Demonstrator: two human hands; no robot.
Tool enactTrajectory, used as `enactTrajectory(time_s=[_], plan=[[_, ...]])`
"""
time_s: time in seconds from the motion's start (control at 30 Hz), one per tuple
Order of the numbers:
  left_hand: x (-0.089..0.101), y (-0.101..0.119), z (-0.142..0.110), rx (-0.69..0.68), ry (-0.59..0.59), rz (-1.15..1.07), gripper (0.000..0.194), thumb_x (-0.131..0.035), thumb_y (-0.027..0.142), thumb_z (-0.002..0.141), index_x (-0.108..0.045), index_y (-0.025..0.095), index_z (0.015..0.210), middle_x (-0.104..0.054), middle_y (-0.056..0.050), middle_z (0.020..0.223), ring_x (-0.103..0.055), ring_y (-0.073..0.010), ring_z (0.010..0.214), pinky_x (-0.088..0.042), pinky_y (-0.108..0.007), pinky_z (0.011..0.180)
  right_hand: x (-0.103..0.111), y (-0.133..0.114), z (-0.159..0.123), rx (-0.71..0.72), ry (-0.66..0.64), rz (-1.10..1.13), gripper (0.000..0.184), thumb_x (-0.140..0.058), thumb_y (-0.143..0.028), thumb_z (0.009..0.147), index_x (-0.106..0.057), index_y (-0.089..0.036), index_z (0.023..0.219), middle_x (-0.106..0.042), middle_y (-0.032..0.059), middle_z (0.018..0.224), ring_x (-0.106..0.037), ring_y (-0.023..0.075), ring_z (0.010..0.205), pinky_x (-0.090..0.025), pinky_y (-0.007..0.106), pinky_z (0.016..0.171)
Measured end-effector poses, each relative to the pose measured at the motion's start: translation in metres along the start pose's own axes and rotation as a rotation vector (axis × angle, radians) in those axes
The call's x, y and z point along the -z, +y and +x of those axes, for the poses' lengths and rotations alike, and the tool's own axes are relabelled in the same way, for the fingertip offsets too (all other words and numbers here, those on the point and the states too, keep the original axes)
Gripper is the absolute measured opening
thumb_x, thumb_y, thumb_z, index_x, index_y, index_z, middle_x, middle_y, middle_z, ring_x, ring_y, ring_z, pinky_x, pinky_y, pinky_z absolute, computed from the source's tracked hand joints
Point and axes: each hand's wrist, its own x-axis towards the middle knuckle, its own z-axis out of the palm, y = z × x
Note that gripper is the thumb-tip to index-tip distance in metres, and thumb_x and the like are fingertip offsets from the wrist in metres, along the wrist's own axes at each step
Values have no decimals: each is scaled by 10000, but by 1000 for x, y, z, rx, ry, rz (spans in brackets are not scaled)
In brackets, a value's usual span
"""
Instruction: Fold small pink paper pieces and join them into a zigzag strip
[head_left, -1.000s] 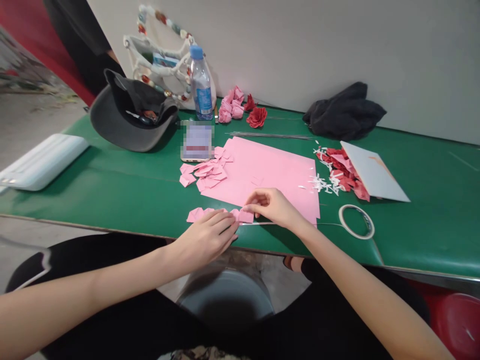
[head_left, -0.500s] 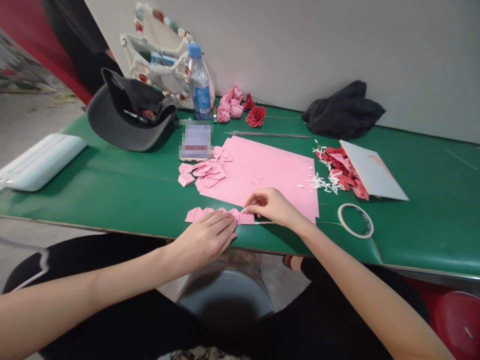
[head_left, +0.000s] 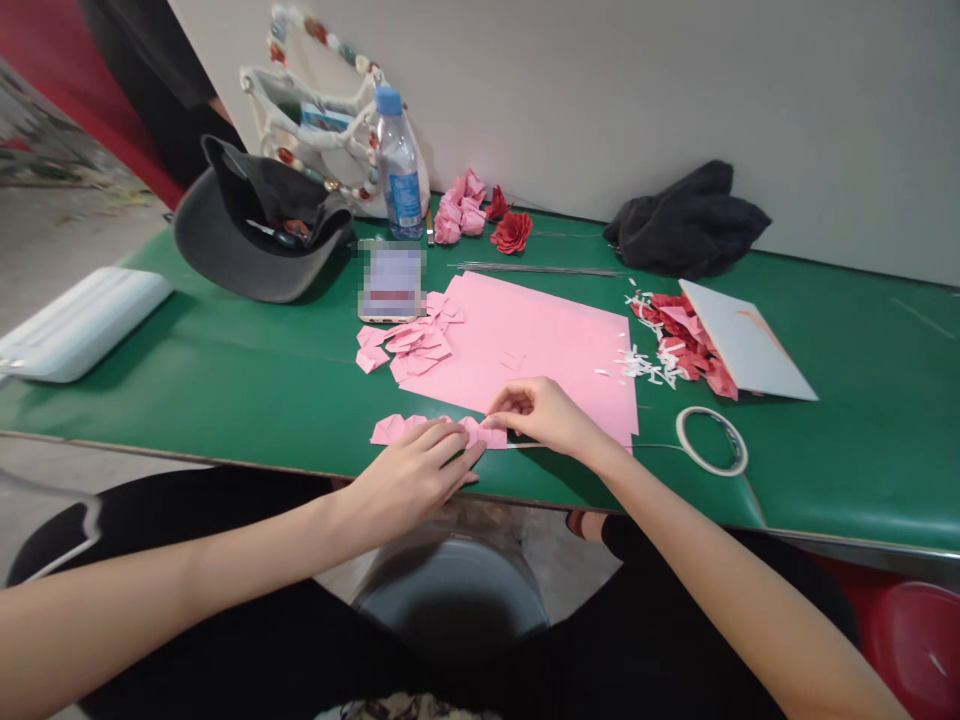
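Note:
A row of overlapping pink paper petals [head_left: 388, 430] lies along the front edge of the green table. My left hand [head_left: 412, 475] rests flat across its middle, fingers stretched out and covering part of it. At the row's right end, the thumb and forefinger of my right hand [head_left: 547, 412] pinch the edge of the last pink petal [head_left: 495, 438]. A thin pale tape strip [head_left: 525, 445] runs rightward from under that petal, toward a tape roll [head_left: 683, 440]. Behind my hands are pink paper sheets [head_left: 555, 330], with loose pink petals [head_left: 412, 345] piled at their left.
A phone [head_left: 391, 280], bottle [head_left: 401, 180], grey cap [head_left: 262, 270] and beaded bag [head_left: 262, 105] stand back left. Paper flowers [head_left: 513, 233] and thin wires [head_left: 540, 269] lie behind the sheets. Right are white paper shreds [head_left: 645, 367], red scraps [head_left: 679, 355], a white card [head_left: 754, 340] and black cloth [head_left: 686, 225].
My left hand has shifted slightly, its forefinger now reaching a little farther right over the row and its thumb showing below. My right hand keeps its pinch at nearly the same spot.

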Motion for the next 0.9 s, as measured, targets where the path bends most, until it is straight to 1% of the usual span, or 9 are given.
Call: enactTrajectory(time_s=[0.13,0.27,0.33,0.47,0.63,0.73,0.8,0.87,0.9], plan=[[2,1,1,32,-63,-24,285,-424,240,946,-552,101,1158,-616,-137,1010,-566,-286,1022,-500,-429,823,-2,-1,0,5,1,-29,266,-720,-400,700,-653,-146,744,-626,12,643,-562,117,586,-440,249,570],[4,1,3,58,-112,-87,292,-389,242,957,-543,117,1171,-593,-140,1018,-547,-281,1045,-495,-419,799,-1,-7,-5,31,44,-142,232,-709,-377,721,-645,-158,764,-606,-1,643,-521,105,572,-407,237,550],[3,0,3,65,-122,-103,305,-378,240,960,-531,128,1200,-581,-145,1051,-529,-283,1085,-488,-421,816,0,-11,-8,47,34,-180,202,-685,-359,751,-634,-163,759,-601,-7,643,-505,100,575,-396,232,549],[2,-1,2,91,-112,-138,343,-383,246,959,-491,164,1274,-568,-139,1095,-501,-279,1142,-485,-415,846,0,-12,-11,58,-65,-239,137,-688,-283,750,-626,-163,724,-574,-23,626,-477,89,570,-368,219,535],[2,-1,3,73,-72,-185,352,-409,239,949,-499,152,1277,-595,-143,1159,-482,-293,1204,-474,-454,911,-4,-9,-11,59,-52,-294,79,-682,-169,728,-611,-165,693,-531,-43,581,-454,79,543,-348,210,519],[2,0,4,38,-45,-161,342,-386,216,952,-516,125,1255,-613,-153,1181,-490,-293,1217,-468,-467,936,-1,-9,-8,79,-54,-306,75,-686,-201,732,-620,-171,713,-549,-30,602,-473,91,553,-370,220,526],[2,0,4,22,-28,-140,327,-385,197,949,-534,103,1225,-618,-162,1186,-505,-293,1209,-467,-467,946,6,-7,-2,131,62,-347,68,-654,-242,772,-638,-176,766,-596,5,693,-520,119,618,-418,247,579],[2,1,4,13,-14,-139,308,-399,178,942,-550,88,1195,-624,-169,1177,-527,-288,1188,-474,-458,948,14,-2,7,203,268,-448,126,-591,-263,829,-657,-183,902,-629,65,893,-571,173,792,-463,310,721],[2,1,5,13,-10,-146,299,-406,170,938,-556,85,1183,-626,-170,1172,-535,-284,1178,-476,-454,949,17,2,12,230,360,-513,182,-570,-268,846,-651,-188,989,-615,92,1005,-569,206,904,-459,352,804]])
